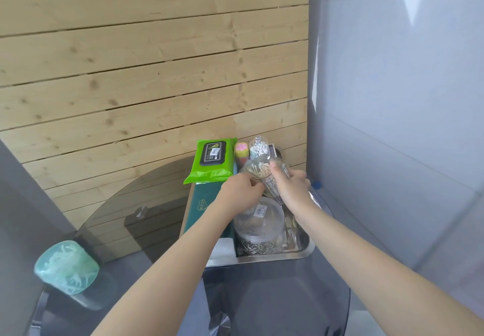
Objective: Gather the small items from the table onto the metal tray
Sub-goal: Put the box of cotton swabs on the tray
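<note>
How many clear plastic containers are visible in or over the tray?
3. One of wooden sticks held in both hands above the metal tray; one of cotton swabs at the far end; a round lidded tub nearer. Others may be hidden.

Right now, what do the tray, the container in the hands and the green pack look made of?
Tray: looks like brushed steel, a dull grey sheen on its rim. Container, held by both the left hand and the right hand: clear hard plastic or possibly glass; the sticks inside show through. Green pack: glossy soft plastic film, creased.
</note>
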